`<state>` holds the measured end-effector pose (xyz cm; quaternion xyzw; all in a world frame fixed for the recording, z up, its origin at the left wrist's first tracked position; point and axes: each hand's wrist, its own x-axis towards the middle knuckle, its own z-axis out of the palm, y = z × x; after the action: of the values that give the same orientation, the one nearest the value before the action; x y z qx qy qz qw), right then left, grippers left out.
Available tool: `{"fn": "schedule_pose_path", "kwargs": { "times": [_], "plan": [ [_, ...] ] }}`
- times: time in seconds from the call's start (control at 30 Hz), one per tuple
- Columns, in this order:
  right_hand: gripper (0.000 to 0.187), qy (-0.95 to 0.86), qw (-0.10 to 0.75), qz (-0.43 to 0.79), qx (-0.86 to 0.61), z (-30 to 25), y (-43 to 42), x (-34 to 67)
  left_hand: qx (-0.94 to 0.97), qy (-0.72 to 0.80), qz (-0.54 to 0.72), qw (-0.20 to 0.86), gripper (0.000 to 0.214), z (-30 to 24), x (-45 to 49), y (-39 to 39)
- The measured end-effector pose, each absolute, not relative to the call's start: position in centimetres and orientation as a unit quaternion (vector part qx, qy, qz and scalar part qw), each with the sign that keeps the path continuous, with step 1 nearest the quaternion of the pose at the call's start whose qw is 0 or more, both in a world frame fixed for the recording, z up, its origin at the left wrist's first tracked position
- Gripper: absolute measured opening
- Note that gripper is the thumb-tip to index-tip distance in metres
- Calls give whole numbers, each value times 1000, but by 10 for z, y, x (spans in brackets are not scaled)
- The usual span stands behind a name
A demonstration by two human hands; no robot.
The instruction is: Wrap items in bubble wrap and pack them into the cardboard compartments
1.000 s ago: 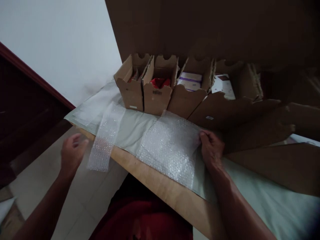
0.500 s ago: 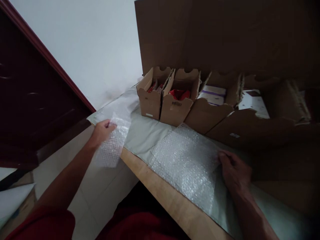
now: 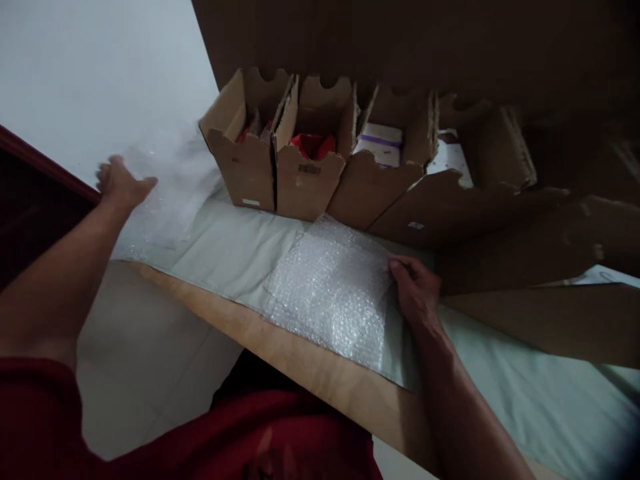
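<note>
A clear bubble wrap sheet [image 3: 330, 293] lies flat on the cloth-covered table in front of the boxes. My right hand [image 3: 417, 287] pinches its right edge between thumb and fingers. At the far left end of the table, my left hand [image 3: 123, 183] has its fingers spread and its thumb out, holding nothing. Beside and beyond it is more bubble wrap [image 3: 167, 193], loosely heaped and blurred near the wall.
Several open cardboard boxes [image 3: 250, 173] stand in a row along the back, with red items [image 3: 314, 145] and white packages [image 3: 380, 143] inside. A tall cardboard panel [image 3: 400, 40] rises behind them. The table's bare wooden edge [image 3: 320, 360] runs along my body.
My left hand has let go of its piece of bubble wrap at the table's left end and opened. The right hand keeps its hold on the flat sheet. The view has shifted.
</note>
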<state>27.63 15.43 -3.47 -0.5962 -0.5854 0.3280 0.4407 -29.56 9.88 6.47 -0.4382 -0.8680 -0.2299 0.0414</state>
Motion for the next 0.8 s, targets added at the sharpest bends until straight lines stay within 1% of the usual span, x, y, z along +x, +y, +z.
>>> {"fn": "schedule_pose_path", "kwargs": {
  "times": [0.03, 0.07, 0.1, 0.13, 0.17, 0.2, 0.27, 0.37, 0.43, 0.47, 0.5, 0.6, 0.67, 0.7, 0.73, 0.8],
  "plan": [
    [28, -587, 445, 330, -590, -33, 153, 275, -424, -869, -240, 91, 80, 59, -283, 92],
    [26, -591, 454, 333, -578, -31, 150, 274, -426, -860, -248, 130, 79, 55, -267, 83],
    [24, -596, 466, 339, -559, -27, 147, 272, -453, -840, -254, 154, 74, 51, -248, 73],
    [22, -602, 481, 348, -534, -22, 143, 268, -516, -803, -255, 154, 67, 47, -227, 64],
    [20, -609, 495, 362, -503, -15, 137, 265, -591, -755, -251, 131, 61, 44, -206, 56],
    [19, -614, 507, 384, -468, -7, 129, 260, -655, -706, -250, 100, 61, 40, -184, 50],
    [17, -619, 517, 443, -392, 14, 110, 253, -735, -627, -260, 20, 76, 35, -143, 46],
    [12, -611, 512, 527, -294, 53, 73, 250, -765, -551, -303, -141, 107, 33, -95, 57],
    [10, -615, 485, 567, -256, 77, 47, 258, -766, -504, -317, -242, 114, 39, -74, 65],
    [12, -621, 462, 586, -238, 87, 34, 263, -774, -475, -314, -277, 110, 45, -66, 66],
    [13, -630, 435, 606, -216, 95, 23, 270, -788, -443, -301, -304, 100, 51, -59, 63],
    [19, -642, 372, 655, -144, 103, 0, 285, -828, -356, -253, -351, 51, 66, -42, 37],
    [20, -622, 366, 681, -123, 98, -7, 292, -822, -314, -241, -410, 19, 68, -34, 12],
    [19, -602, 372, 695, -129, 94, -7, 293, -807, -303, -237, -449, 9, 67, -32, 0],
    [18, -577, 381, 708, -143, 91, -7, 295, -786, -303, -231, -486, 6, 65, -31, -10],
    [15, -524, 405, 726, -186, 86, -2, 297, -737, -341, -200, -548, 10, 61, -34, -24]
  ]
}}
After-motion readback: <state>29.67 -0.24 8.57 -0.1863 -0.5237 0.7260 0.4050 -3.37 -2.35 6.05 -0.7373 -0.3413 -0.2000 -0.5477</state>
